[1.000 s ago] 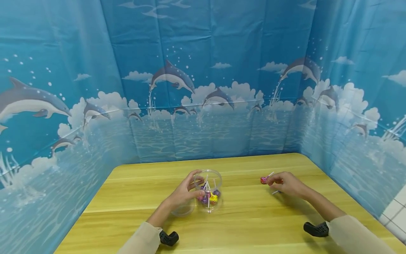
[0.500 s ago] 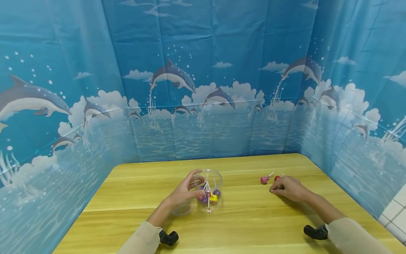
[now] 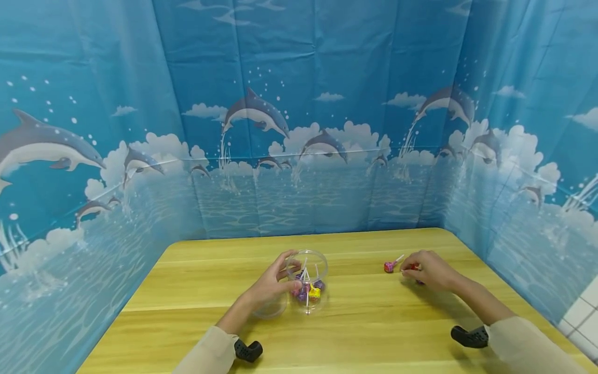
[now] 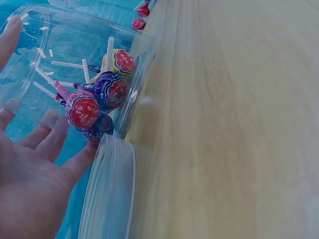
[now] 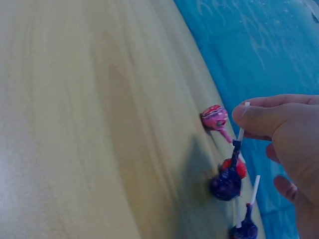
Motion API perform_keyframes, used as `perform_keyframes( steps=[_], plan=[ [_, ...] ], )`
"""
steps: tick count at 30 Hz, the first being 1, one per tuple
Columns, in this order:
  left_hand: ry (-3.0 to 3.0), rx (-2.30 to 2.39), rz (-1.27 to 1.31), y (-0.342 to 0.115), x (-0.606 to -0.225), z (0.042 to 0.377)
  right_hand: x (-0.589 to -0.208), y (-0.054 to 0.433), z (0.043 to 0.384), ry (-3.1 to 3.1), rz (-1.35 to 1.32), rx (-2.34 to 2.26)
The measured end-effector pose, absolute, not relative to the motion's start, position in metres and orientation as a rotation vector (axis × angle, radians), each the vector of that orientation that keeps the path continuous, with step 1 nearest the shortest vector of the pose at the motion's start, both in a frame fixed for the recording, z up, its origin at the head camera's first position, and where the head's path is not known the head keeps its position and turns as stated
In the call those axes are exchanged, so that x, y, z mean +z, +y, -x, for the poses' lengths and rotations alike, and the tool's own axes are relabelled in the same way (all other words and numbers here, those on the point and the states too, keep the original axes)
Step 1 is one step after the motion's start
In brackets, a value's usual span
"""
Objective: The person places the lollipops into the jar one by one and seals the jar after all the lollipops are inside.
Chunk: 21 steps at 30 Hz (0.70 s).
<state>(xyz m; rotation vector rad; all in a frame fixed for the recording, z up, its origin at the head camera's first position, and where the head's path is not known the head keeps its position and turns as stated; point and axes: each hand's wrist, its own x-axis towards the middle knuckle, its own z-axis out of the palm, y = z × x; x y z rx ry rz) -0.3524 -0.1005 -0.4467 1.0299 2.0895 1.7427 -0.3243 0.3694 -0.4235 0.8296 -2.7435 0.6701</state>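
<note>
My left hand [image 3: 273,278] holds a clear plastic jar [image 3: 326,270] around its side, with thumb and fingers spread about the wall. Inside the jar, wrapped lollipops lie with white sticks pointing up, among them a yellow one [image 4: 122,60], a pink one [image 4: 82,109] and purple ones. Over at the right, my right hand [image 5: 294,134] pinches the white stick of a dark purple lollipop [image 5: 226,185] between thumb and forefinger, its candy end hanging down. Behind it shows a red lollipop [image 5: 240,168], partly covered. A pink lollipop [image 3: 389,267] lies just left of this hand.
A round clear lid [image 4: 112,194] stands close beside the jar, partly behind the left hand in the head view. Another purple lollipop [image 5: 245,230] lies near the right hand. The wooden table [image 3: 355,327] meets a blue dolphin-print curtain [image 3: 308,202] at the back.
My right hand came down among the lollipops, took a stick, and has risen slightly to the right, with the purple lollipop hanging below it. The left hand and jar stay put.
</note>
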Motion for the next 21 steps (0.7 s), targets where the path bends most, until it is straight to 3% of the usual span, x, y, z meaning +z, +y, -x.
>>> perform_keyframes(
  steps=[21],
  plan=[
    [2.073, 1.745, -1.056, -0.102, -0.45, 0.354, -0.394, 0.355, 0.322, -2.733, -0.664, 0.749]
  ],
)
